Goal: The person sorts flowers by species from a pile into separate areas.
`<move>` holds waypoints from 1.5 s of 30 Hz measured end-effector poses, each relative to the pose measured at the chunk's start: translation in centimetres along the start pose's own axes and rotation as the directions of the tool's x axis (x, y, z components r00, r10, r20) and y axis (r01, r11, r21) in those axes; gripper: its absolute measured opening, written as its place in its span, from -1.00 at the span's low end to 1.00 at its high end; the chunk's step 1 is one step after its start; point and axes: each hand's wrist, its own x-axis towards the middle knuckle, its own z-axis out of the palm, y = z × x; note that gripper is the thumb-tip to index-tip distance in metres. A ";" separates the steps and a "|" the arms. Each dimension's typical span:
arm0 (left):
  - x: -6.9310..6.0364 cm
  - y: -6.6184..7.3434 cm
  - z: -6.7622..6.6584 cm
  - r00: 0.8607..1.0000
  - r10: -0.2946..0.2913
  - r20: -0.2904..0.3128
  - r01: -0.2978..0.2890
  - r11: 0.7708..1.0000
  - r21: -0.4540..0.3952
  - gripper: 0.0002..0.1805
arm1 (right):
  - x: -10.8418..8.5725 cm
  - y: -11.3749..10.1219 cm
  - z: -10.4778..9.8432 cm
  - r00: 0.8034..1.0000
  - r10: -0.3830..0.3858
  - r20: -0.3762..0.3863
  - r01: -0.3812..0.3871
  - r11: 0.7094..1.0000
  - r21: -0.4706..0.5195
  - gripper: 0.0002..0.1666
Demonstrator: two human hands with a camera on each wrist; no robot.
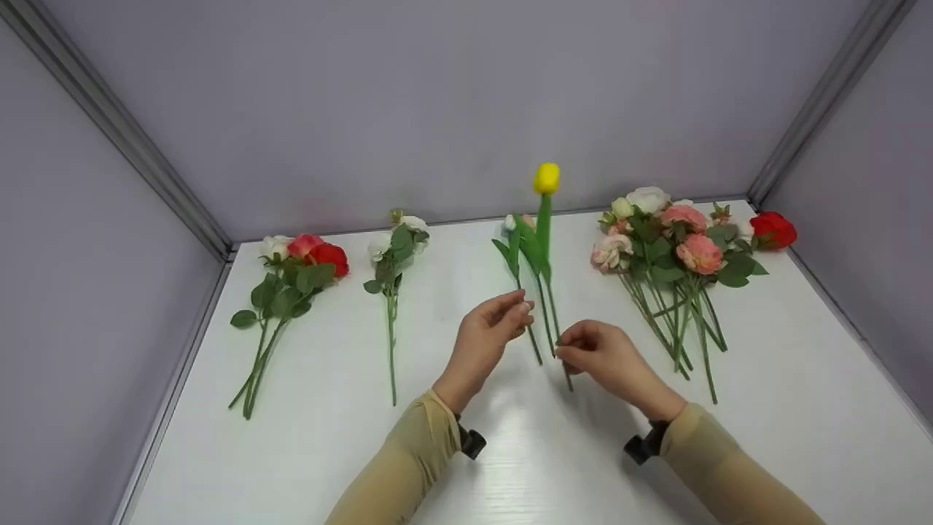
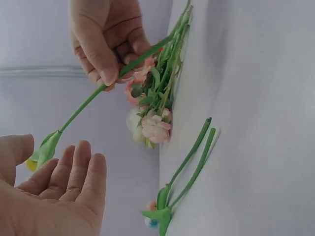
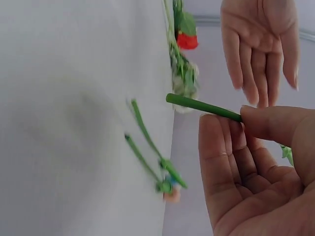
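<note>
Head view: right hand (image 1: 606,357) pinches a yellow, green-stemmed tulip (image 1: 545,219), apparently positioning it; left hand (image 1: 487,332), fingers loosely extended; next likely needs steadiness.

no text, label, brand, number or sign can be read in any of the three views; the dark left wrist camera (image 1: 473,444) and right wrist camera (image 1: 638,449) may be too small to show any marking.

Fingers (image 3: 215,152) pinching green stem (image 3: 203,105), red flower (image 3: 187,41)
</note>
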 end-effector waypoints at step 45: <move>-1.1 -2.0 -4.1 0.998 -0.052 -0.032 0.059 0.953 0.298 -0.41 | 2.2 1.1 6.0 0.999 0.040 -0.007 -0.041 0.999 -0.036 -0.85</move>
